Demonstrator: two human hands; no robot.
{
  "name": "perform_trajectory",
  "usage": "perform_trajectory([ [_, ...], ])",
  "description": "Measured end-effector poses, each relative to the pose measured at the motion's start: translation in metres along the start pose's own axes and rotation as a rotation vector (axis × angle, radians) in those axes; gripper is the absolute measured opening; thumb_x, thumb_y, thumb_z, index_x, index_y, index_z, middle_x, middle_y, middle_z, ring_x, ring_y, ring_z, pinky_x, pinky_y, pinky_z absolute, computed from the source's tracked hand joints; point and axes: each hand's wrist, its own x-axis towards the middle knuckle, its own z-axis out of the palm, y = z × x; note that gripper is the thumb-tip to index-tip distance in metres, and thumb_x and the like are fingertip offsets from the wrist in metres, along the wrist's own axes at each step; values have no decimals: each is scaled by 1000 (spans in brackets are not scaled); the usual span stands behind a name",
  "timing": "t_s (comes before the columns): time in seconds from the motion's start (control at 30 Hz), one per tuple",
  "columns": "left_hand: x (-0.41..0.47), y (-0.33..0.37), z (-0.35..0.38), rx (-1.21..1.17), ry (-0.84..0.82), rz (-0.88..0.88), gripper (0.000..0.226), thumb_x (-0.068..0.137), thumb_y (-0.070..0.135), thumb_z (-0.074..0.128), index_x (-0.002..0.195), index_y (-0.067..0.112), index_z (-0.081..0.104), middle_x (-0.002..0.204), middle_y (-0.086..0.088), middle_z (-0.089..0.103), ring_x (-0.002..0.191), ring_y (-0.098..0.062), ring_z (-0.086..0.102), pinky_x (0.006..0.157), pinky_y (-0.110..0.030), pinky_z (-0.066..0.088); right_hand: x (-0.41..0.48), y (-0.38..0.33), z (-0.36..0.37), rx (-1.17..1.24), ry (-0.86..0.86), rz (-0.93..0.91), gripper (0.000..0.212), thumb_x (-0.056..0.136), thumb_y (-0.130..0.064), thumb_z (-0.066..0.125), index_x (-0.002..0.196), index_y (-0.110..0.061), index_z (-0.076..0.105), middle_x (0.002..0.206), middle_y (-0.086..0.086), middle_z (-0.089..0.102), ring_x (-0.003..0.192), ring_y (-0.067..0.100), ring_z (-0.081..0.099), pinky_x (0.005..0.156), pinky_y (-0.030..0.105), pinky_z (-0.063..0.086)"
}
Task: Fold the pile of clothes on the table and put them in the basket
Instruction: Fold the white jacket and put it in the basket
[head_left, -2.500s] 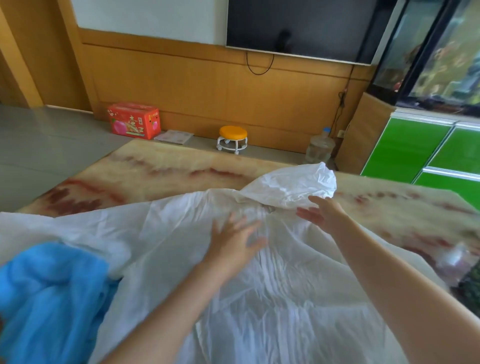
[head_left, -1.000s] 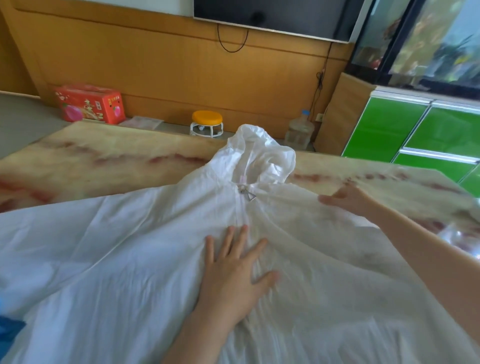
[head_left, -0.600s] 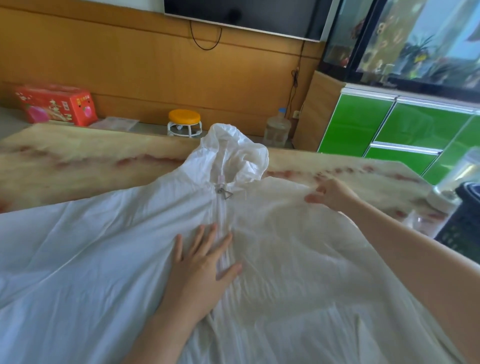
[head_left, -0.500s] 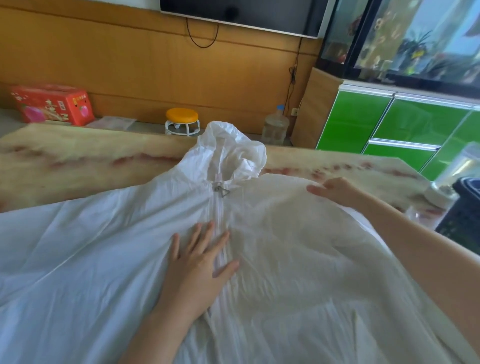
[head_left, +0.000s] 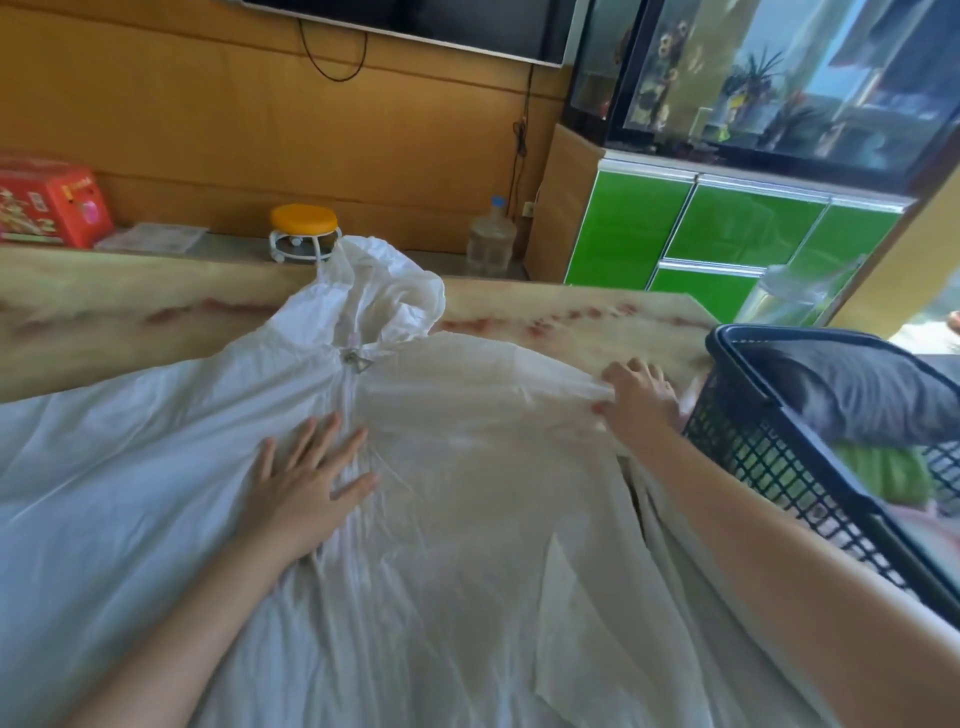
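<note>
- The white hooded jacket is spread front-up across the worktop. The zip looks closed as far as I can see, and the hem end runs off the bottom of the view toward the person.
- The left hand lies flat on the jacket's chest, just left of the zip line. Fingers are straight and spread, so no grip at all, it's only pinning the cloth.
- The right hand is at the jacket's right shoulder edge, fingers curled, with its grip pinched on a bit of fabric. The cloth looks taut between the two hands.
- Just right of the jacket, near that hand, sits the black mesh basket. There's a grey folded garment in it, with something green underneath.
- At the jacket's top end, the zip pull sits at the collar and the hood is puffed up, not flattened.
- Past the hood, down on the floor, there's an orange stool, a water jug, and a red box further left.
- My read is that this is the smoothing and squaring-up step, and folding proper hasn't started.
- Next move would be bringing that right side over toward the zip while the flat hand stops the middle from sliding. The hood also needs pressing down. The fabric looks thin and slippery, so I'd guess it shifts easily.
</note>
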Motion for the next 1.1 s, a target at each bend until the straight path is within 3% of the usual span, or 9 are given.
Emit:
perform_trajectory([
  [0.13, -4, 20, -32, 51, -123, -30, 65, 93, 59, 34, 149, 39, 8, 158, 5, -9, 145, -17, -10, 114, -53, -6, -42, 3, -18, 246, 6, -52, 47, 89, -27, 61, 133, -19, 47, 142, 5, 40, 131, 27, 33, 102, 37, 32],
  [0.23, -29, 59, -43, -10, 88, 76, 56, 96, 48, 40, 147, 33, 24, 159, -1, 6, 146, -19, 4, 117, -47, 4, -118, 8, -31, 381, -1, -79, 35, 86, -34, 64, 119, -22, 58, 122, 0, 50, 114, 21, 45, 90, 34, 39],
  [0.3, -61, 85, -34, -101, 108, 189, 53, 95, 50, 40, 144, 31, 33, 156, 2, 20, 144, -16, 14, 116, -40, 11, -176, 17, -36, 428, -102, -40, 30, 84, -40, 65, 110, -27, 60, 106, -7, 50, 97, 15, 52, 78, 31, 44],
  [0.4, -121, 105, -9, -99, -21, 310, 74, 78, 71, 23, 138, 33, 43, 151, 5, 32, 142, -12, 19, 113, -31, 10, -246, 39, -37, 482, -227, 85, 32, 82, -41, 67, 109, -29, 55, 93, -9, 53, 86, 12, 55, 70, 26, 41],
  [0.53, -182, 100, 13, -157, -23, 286, 105, 54, 80, 4, 145, 34, 30, 157, 2, 15, 146, -15, 6, 115, -37, 1, -292, 62, -39, 587, -283, 207, 46, 79, -39, 72, 114, -26, 44, 81, -8, 58, 74, 7, 57, 59, 18, 39],
  [0.63, -220, 96, 17, -163, -141, 314, 130, 35, 95, -17, 146, 38, 20, 157, 10, 8, 144, -6, -1, 115, -30, -2, -306, 60, -45, 630, -436, 166, 23, 78, -37, 73, 81, -26, 53, 64, -9, 56, 54, 6, 50, 50, 15, 33],
  [0.7, -238, 93, 18, -177, -163, 313, 130, 34, 95, -20, 147, 40, 16, 157, 12, 3, 141, 0, -7, 114, -28, -5, -314, 56, -45, 641, -446, 120, 32, 78, -30, 73, 59, -18, 50, 51, -9, 45, 46, 7, 40, 49, 20, 28],
  [0.87, -266, 78, 14, -74, -129, 292, 129, 34, 95, -19, 147, 41, 16, 158, 9, 5, 144, -6, -6, 113, -32, -10, -323, 55, -58, 856, -357, 287, 14, 86, -21, 66, 84, -8, 61, 74, 3, 64, 67, 19, 59, 59, 29, 45],
  [1.1, -312, 35, 10, -156, -30, 256, 104, 47, 100, 1, 138, 54, 17, 150, 24, 0, 139, 2, -12, 112, -29, -12, -345, 72, -76, 1030, -349, 399, 36, 81, -23, 72, 107, -10, 51, 95, 14, 67, 81, 30, 67, 62, 45, 58],
])
